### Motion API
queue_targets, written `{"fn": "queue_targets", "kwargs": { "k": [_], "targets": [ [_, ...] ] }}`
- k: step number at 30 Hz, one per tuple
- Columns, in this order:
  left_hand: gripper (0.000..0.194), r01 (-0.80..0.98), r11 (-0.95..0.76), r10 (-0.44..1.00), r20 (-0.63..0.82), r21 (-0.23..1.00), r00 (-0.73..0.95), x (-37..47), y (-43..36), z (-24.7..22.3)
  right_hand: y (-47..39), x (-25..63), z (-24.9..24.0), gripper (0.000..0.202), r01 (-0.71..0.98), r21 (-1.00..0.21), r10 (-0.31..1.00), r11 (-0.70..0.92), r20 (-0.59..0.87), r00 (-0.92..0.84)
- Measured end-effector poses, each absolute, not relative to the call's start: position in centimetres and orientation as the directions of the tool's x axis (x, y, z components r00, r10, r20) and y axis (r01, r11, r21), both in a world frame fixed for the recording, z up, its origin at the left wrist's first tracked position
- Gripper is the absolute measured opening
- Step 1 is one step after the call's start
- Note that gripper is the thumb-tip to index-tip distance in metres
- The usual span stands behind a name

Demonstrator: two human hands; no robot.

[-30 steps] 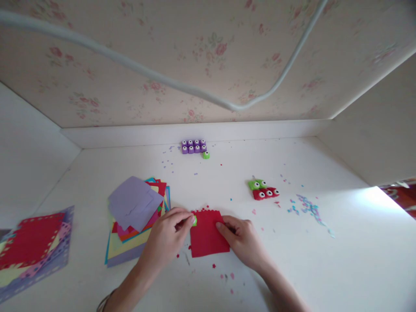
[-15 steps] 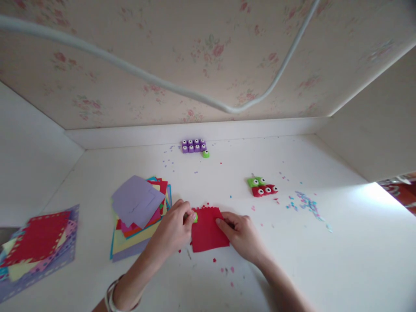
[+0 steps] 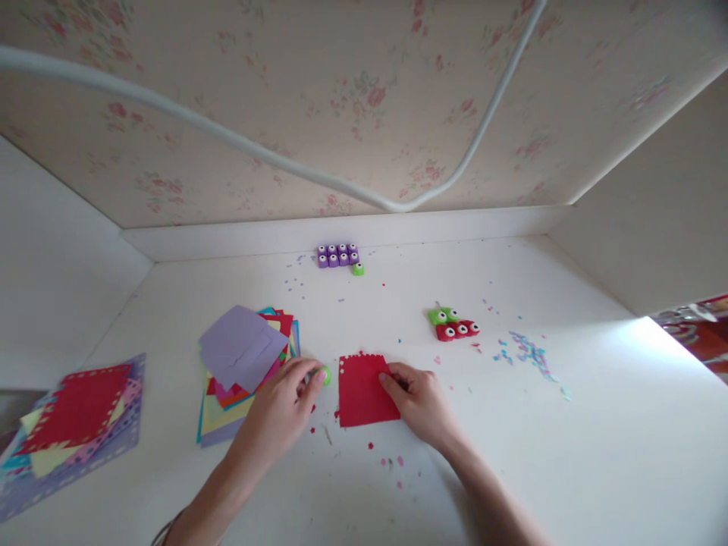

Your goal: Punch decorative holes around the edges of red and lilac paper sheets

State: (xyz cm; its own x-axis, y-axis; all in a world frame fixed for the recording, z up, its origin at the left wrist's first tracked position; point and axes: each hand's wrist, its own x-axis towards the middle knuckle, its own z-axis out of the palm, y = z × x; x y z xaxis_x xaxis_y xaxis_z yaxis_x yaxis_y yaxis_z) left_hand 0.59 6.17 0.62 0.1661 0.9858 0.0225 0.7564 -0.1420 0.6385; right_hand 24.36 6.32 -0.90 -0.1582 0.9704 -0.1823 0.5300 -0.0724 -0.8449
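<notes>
A red paper square (image 3: pixel 367 393) lies in the middle, with small shapes punched along its top edge and upper left side. My right hand (image 3: pixel 418 396) pinches its right edge between thumb and fingers. Just left of the paper, my left hand (image 3: pixel 291 394) is closed around a small green craft punch (image 3: pixel 324 375), mostly hidden by the fingers. The punch is apart from the paper. Little red star cut-outs (image 3: pixel 371 446) are scattered below and left of the sheet.
Purple punches (image 3: pixel 338 256) stand in rows at the back beside a green one (image 3: pixel 358 268). Red and green punches (image 3: pixel 458 327) sit to the right, near scattered confetti (image 3: pixel 531 355). Stacks of coloured paper (image 3: pixel 242 345) and punched sheets (image 3: pixel 76 409) lie left.
My left hand has drawn the green punch off the red paper's left edge, to the left. My right hand still holds the paper. The camera view has shifted slightly.
</notes>
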Motion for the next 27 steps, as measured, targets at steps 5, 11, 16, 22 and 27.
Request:
{"fn": "queue_targets", "kwargs": {
  "k": [5,11,16,22,27],
  "targets": [
    [0.021,0.785,-0.269,0.959,0.077,0.559,0.274,0.1,6.4,0.1,6.3,24.4,-0.9,0.026,0.52,-0.851,0.971,-0.068,-0.176,-0.161],
    [0.022,0.753,-0.444,0.893,0.171,0.485,0.416,3.0,11.0,3.9,6.4,24.4,-1.1,0.022,0.528,-0.849,0.975,-0.013,-0.129,-0.183],
    [0.022,0.561,-0.686,0.7,0.213,0.463,0.681,10.0,17.1,6.5,6.4,24.5,-1.2,0.022,0.539,-0.841,0.98,0.037,-0.074,-0.183],
    [0.023,0.451,-0.846,0.486,0.06,0.285,0.872,19.3,22.3,5.8,6.5,24.7,-1.0,0.02,0.512,-0.857,0.981,0.056,-0.048,-0.189],
    [0.016,0.405,-0.87,0.423,0.002,0.281,0.906,24.7,24.1,4.5,6.6,24.8,-0.9,0.019,0.487,-0.871,0.982,0.056,-0.04,-0.185]
  ]
}}
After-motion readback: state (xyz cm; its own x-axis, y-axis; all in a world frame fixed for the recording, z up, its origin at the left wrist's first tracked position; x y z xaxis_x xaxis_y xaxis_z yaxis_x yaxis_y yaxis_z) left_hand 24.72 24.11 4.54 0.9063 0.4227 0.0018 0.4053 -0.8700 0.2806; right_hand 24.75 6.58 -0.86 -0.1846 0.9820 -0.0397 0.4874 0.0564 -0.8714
